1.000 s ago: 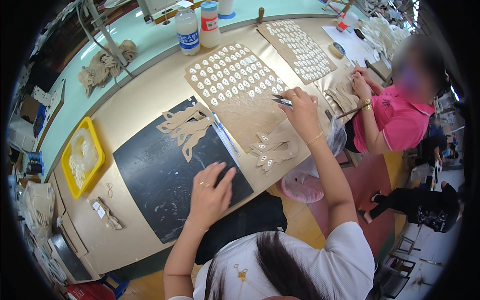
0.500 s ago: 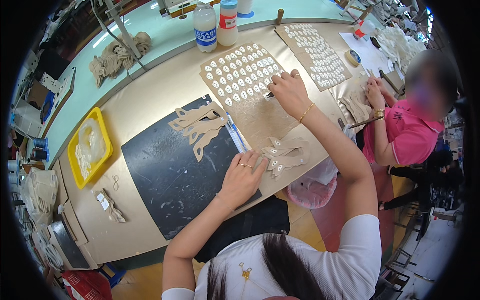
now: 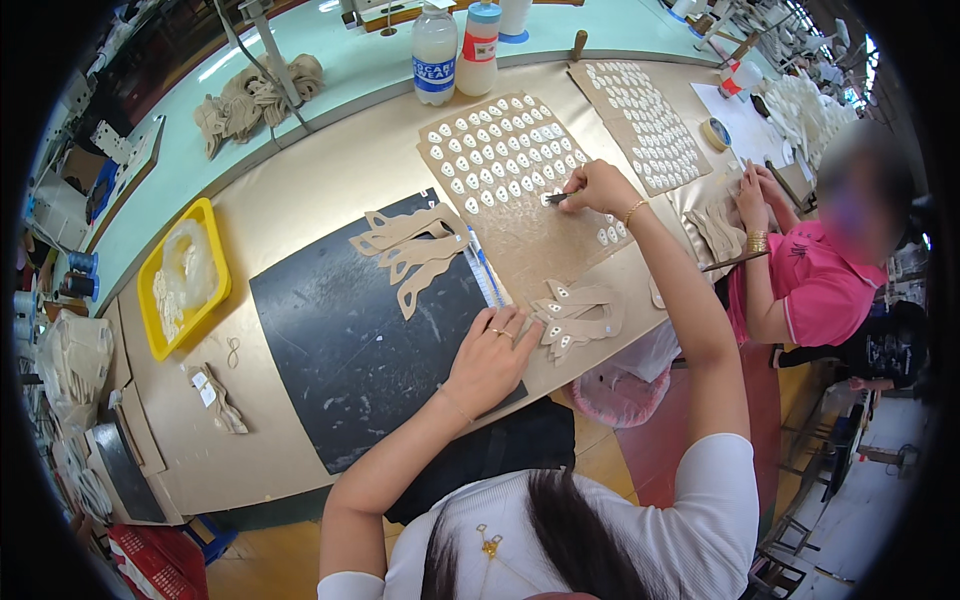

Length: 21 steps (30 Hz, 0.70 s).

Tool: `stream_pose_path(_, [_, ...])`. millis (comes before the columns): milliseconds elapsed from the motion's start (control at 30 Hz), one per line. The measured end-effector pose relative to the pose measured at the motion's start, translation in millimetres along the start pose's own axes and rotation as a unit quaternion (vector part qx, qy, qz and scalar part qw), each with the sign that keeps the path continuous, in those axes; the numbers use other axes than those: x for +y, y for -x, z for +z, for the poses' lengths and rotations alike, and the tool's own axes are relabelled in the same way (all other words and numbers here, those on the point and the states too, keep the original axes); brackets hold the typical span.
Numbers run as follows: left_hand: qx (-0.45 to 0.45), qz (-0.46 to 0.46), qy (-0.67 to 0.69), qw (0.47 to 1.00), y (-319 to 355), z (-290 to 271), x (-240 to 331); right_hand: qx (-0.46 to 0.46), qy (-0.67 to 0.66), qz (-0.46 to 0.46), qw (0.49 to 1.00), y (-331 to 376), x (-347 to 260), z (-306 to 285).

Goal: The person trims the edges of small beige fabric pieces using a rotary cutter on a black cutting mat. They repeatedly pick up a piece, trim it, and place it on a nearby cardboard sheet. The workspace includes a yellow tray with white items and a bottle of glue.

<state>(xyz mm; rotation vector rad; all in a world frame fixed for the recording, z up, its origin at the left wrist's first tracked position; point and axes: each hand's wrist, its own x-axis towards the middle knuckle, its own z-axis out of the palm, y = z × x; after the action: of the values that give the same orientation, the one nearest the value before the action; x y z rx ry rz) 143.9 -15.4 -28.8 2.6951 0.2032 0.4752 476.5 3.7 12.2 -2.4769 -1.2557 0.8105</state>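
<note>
Tweezers (image 3: 556, 198) pinched in right hand (image 3: 595, 187) over dotted cardboard sheet (image 3: 510, 175); left hand (image 3: 490, 360) lies flat, released, on black mat (image 3: 350, 340)

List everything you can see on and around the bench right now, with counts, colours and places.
black mat: one, black, bench centre
tan cut-out strips: several, tan, on the mat's far edge
tan pieces with white ovals: small pile, by the left hand
brown card sheets: two, carrying rows of white ovals, far side
yellow tray: one, holding white pieces, left
bottles: two, white, far edge
pink bin: one, below the bench edge
co-worker in pink shirt: one, right
left hand: flat on the mat's edge
right hand: holding a thin tool on the near sheet
</note>
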Motion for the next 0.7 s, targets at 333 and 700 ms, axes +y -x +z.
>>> stream_pose_path(333, [0.039,0.012,0.032,0.999,0,-5,0,-0.008,-0.222,-0.031,0.975,71,-42,7])
stream_pose_path(700, [0.213,-0.206,-0.011,0.955,107,-58,4,0.033,-0.086,-0.198,0.976,173,-155,139])
